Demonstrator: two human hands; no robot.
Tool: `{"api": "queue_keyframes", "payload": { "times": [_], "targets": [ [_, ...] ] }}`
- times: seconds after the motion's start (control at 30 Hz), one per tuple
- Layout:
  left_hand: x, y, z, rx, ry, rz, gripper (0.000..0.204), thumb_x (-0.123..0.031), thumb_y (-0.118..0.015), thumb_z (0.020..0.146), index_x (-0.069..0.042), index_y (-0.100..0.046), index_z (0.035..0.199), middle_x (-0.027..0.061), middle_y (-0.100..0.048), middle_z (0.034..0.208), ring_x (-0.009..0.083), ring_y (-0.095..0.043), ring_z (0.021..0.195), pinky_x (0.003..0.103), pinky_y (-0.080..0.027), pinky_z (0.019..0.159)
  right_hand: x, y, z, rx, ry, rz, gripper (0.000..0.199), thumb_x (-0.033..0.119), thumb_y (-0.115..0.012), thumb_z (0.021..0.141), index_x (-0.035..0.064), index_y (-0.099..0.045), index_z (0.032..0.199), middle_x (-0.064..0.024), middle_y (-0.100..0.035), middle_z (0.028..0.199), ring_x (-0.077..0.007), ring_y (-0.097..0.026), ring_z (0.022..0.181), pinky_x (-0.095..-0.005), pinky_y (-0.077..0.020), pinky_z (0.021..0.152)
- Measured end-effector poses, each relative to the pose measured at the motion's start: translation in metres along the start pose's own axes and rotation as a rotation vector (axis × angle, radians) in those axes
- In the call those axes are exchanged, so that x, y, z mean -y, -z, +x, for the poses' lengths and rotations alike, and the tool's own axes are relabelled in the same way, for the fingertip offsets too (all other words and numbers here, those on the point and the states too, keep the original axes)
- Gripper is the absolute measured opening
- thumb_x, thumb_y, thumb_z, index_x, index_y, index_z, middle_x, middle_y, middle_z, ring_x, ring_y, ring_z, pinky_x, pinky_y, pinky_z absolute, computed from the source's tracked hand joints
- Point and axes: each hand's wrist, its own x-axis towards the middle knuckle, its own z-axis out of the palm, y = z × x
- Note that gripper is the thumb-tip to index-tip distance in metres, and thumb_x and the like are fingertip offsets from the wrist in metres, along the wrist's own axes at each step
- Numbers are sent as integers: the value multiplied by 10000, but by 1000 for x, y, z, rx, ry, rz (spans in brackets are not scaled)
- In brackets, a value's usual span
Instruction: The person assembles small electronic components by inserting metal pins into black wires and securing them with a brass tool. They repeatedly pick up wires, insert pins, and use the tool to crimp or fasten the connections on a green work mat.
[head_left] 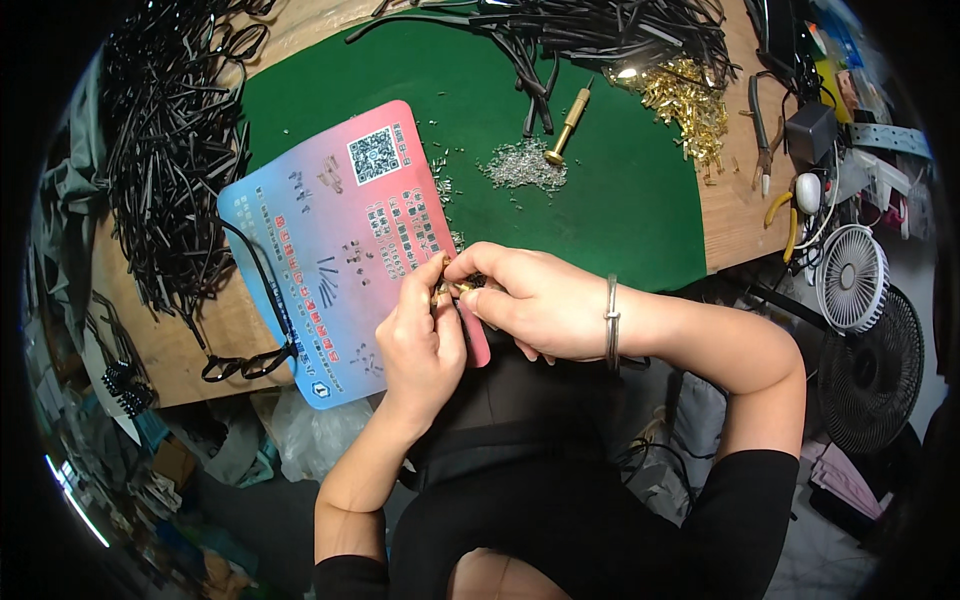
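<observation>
Small brass piece [463, 289] between our hands, above pink edge of card [330, 135]. Left hand [425, 335] and right hand [530, 298]: fingertips together, pinched on brass; whether one piece or several, we cannot tell. Step in hand, we judge: close fingertip work. Next move seems to call for steady pinch. Beyond, on green mat [620, 200]: silver bits [525, 170], screwdriver [571, 123] touching them, brass heap [690, 105] farther right.

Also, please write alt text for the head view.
A person's left hand and right hand pinch small golden parts over a pink and blue sheet; tiny silver pieces and a golden screwdriver lie on a green mat beyond.
</observation>
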Motion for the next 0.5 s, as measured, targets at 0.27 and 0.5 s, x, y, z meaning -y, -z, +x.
{"api": "queue_keyframes", "payload": {
  "times": [0.27,0.5],
  "targets": [
    [1,1,-3,51,11,-64,386,90,-506,772,31,-534,1152,191,-644,957,281,-668,843,325,-526,741,-27,-16,-9,-290,349,-604,314,190,-468,917,47,-455,1197,-166,-559,932,-318,-606,711,-388,-518,653],
    [-10,-12,1,-42,-100,-26,419,83,-502,810,11,-498,1223,170,-643,917,254,-657,761,317,-520,690,-20,-10,-35,-306,294,-598,338,208,-497,895,70,-447,1200,-202,-504,961,-392,-599,739,-450,-516,678]
  ]
}}
